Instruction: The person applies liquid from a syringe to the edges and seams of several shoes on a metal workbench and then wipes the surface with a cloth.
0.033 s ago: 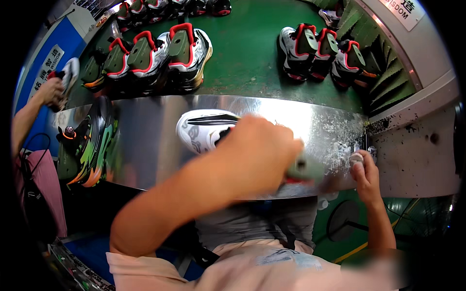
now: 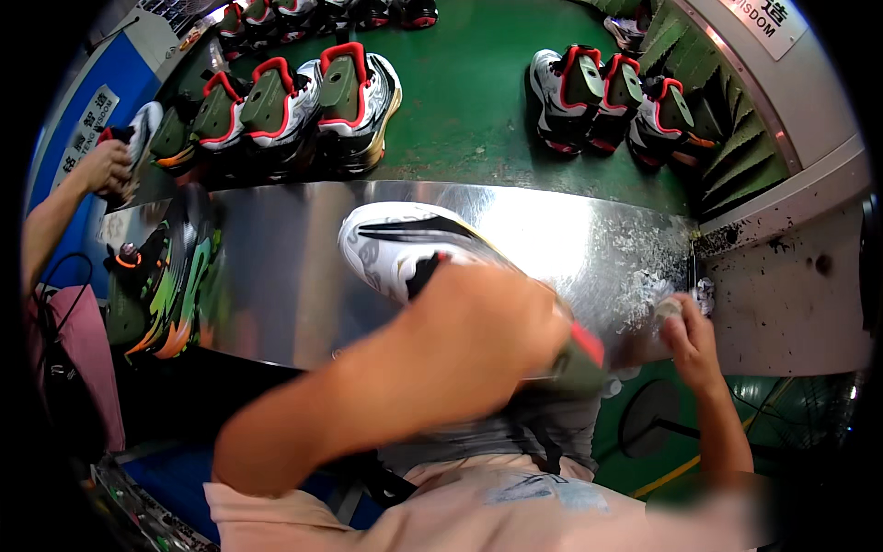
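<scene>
My left hand (image 2: 506, 317) is closed round a white sneaker (image 2: 391, 241) with a black stripe and red collar lining, hiding its middle. The toe points left over the metal ledge (image 2: 276, 230). At its heel end, blurred, an olive-green shoe last (image 2: 584, 363) sticks out near the ledge's front edge. At the ledge's right end, my right hand (image 2: 694, 336) pinches a small whitish lump (image 2: 669, 309) between thumb and fingers. That lump's kind is not clear. White residue (image 2: 644, 299) covers the metal beside it.
White-and-red sneakers on lasts stand on the green surface behind, in a left group (image 2: 354, 101) and a right group (image 2: 584, 97). A black, green and orange sneaker (image 2: 179, 285) rests at left. Another person's hand (image 2: 106, 170) holds a shoe there. Green flaps (image 2: 750, 152) hang at right.
The sneaker has turned in my left hand, its heel end swinging toward me and showing more of its side. My right hand has shifted slightly left and toward me with the whitish lump.
</scene>
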Demonstrator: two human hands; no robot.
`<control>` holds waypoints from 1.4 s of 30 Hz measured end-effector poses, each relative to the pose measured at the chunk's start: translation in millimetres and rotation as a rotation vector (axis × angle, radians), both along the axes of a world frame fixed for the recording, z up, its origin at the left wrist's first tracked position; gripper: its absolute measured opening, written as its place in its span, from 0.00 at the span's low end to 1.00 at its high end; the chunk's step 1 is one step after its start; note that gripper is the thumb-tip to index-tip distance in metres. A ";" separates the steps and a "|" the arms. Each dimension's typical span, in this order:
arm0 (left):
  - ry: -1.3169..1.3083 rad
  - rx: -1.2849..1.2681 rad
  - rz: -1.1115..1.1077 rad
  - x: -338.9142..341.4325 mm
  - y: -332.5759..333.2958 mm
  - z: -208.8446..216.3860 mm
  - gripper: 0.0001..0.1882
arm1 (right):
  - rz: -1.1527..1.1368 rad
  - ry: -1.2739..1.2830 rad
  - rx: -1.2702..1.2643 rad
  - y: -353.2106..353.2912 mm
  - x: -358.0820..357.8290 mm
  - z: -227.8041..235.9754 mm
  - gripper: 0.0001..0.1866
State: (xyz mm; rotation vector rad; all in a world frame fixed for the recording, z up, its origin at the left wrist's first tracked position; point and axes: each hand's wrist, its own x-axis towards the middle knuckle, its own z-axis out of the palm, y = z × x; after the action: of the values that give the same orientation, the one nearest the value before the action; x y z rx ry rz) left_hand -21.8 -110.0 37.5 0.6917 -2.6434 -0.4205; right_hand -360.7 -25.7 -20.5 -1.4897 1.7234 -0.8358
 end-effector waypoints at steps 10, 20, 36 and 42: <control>0.382 -0.150 0.178 44.6 89.8 -45.5 0.08 | 0.619 -0.966 0.344 -95.1 171.7 99.2 0.36; 0.540 -0.242 0.248 50.3 84.4 -52.2 0.13 | 0.625 -0.761 0.707 -135.9 265.6 80.5 0.40; 0.652 -0.322 0.346 34.1 85.8 -73.4 0.11 | 0.495 -0.245 0.394 -111.1 256.4 100.6 0.44; 0.638 -0.265 0.354 29.5 83.2 -65.5 0.10 | 0.295 -0.307 0.485 -83.9 229.5 114.2 0.47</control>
State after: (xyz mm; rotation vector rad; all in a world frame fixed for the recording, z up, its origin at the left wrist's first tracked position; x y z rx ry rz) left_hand 7.7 -26.8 -27.9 0.7637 -1.8866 -0.1462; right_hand -131.3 -109.6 93.7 -1.1734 1.3169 -0.4226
